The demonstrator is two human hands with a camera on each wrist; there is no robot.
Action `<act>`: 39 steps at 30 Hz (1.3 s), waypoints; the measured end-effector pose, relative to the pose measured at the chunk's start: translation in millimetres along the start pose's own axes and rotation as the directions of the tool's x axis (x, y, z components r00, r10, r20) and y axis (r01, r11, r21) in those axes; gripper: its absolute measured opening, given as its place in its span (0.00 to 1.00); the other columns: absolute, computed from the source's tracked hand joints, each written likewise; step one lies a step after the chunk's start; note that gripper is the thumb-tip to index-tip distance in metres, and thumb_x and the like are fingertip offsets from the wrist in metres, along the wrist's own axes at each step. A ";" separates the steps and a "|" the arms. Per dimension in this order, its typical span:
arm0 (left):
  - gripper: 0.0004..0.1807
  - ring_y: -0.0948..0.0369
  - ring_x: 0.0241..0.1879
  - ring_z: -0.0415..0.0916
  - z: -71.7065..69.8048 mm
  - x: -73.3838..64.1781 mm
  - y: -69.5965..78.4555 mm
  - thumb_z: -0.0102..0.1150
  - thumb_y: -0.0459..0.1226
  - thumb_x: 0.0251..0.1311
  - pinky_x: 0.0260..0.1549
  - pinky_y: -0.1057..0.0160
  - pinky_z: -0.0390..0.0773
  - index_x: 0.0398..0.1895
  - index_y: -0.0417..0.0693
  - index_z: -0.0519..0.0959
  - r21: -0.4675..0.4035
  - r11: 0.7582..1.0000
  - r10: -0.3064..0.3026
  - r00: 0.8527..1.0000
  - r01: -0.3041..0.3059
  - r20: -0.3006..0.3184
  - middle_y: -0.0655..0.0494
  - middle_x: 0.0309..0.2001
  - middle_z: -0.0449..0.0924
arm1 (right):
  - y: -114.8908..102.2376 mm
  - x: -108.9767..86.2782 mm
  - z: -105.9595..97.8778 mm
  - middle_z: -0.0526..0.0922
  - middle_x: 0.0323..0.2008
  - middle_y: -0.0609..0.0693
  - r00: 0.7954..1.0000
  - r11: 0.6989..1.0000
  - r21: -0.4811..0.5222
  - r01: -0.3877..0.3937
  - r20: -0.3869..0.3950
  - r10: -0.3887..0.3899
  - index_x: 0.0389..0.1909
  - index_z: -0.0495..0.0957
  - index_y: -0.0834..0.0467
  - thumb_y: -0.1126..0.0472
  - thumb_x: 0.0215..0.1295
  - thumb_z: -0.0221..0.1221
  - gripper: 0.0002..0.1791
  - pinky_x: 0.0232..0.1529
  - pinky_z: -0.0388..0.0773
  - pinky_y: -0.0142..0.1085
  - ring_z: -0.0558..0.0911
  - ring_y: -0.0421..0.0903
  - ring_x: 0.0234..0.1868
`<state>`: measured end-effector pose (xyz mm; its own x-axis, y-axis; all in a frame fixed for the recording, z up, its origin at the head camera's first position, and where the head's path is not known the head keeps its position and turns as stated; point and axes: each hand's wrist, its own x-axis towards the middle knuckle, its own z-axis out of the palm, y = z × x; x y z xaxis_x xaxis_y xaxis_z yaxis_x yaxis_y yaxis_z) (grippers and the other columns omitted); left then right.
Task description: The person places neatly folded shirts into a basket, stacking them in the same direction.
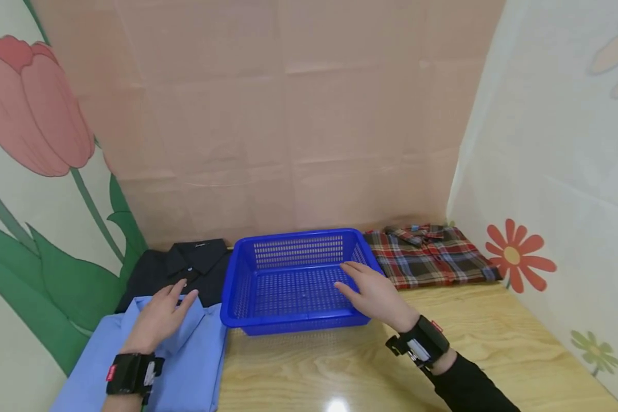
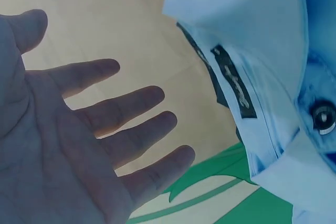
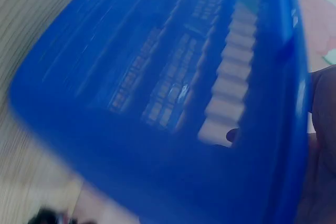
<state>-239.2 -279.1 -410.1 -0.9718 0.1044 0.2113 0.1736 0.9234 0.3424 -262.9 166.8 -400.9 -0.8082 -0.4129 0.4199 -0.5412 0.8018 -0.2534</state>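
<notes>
My left hand (image 1: 157, 320) hovers over a folded light blue shirt (image 1: 187, 366) at the front left, fingers spread and nothing in them. In the left wrist view, the shirt's collar (image 2: 236, 3) with a dark label and a button appears beside the palm. A blue plastic basket (image 1: 298, 233) with perforated walls and floor stands in the middle of the table. Over its right rim is my right hand (image 1: 378, 294), thumb and fingers extended and apart. In the right wrist view, the basket wall (image 3: 226, 177) partly hides that hand's fingers.
A folded black shirt (image 1: 201, 257) lies behind the blue one, left of the basket. Right of the basket, a folded plaid shirt (image 1: 438, 260) lies near the back. A brown sheet (image 1: 288, 126) hangs behind the wooden table (image 1: 298, 372), with flower-printed sheets on both sides.
</notes>
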 end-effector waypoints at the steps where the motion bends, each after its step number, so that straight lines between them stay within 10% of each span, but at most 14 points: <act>1: 0.42 0.34 0.56 0.63 -1.1 -0.4 -1.2 0.31 0.60 0.70 0.49 0.31 0.67 0.67 0.30 0.59 -0.003 1.000 -0.007 1.000 0.007 -0.001 0.24 0.59 0.65 | -5.0 0.9 1.3 0.75 0.58 0.62 1.000 1.000 0.010 0.016 -0.010 -0.015 0.60 0.72 0.63 0.45 0.67 0.54 0.29 0.55 0.72 0.56 0.71 0.57 0.59; 11: 0.41 0.32 0.53 0.66 -10.3 -9.9 -8.5 0.35 0.58 0.70 0.46 0.32 0.70 0.63 0.26 0.61 0.029 0.999 -0.040 0.999 0.040 0.002 0.21 0.56 0.67 | -70.3 -9.5 19.1 0.77 0.57 0.52 0.969 0.956 0.159 0.246 -0.014 -0.247 0.62 0.71 0.54 0.44 0.70 0.49 0.26 0.53 0.77 0.45 0.73 0.45 0.57; 21: 0.40 0.31 0.54 0.64 -13.0 -17.0 -19.9 0.37 0.56 0.70 0.48 0.33 0.69 0.62 0.24 0.61 0.016 0.998 -0.058 0.998 0.057 0.026 0.21 0.57 0.67 | -91.5 -4.6 39.4 0.77 0.57 0.51 0.943 0.933 0.135 0.333 -0.016 -0.334 0.59 0.73 0.54 0.48 0.69 0.52 0.22 0.54 0.76 0.41 0.72 0.43 0.58; 39: 0.39 0.33 0.47 0.70 -23.8 -28.5 -50.8 0.41 0.53 0.70 0.41 0.36 0.74 0.59 0.20 0.61 0.015 0.995 -0.102 0.991 0.102 0.086 0.21 0.50 0.71 | -133.9 13.2 80.2 0.78 0.55 0.50 0.761 0.734 0.202 0.649 -0.183 -0.623 0.58 0.74 0.57 0.62 0.65 0.57 0.20 0.60 0.70 0.32 0.70 0.39 0.60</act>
<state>-216.5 -337.8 -411.7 -0.9946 0.0404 0.0960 0.0716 0.9345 0.3487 -219.7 19.3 -431.4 -0.2358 -0.7345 0.6363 -0.9683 0.2333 -0.0895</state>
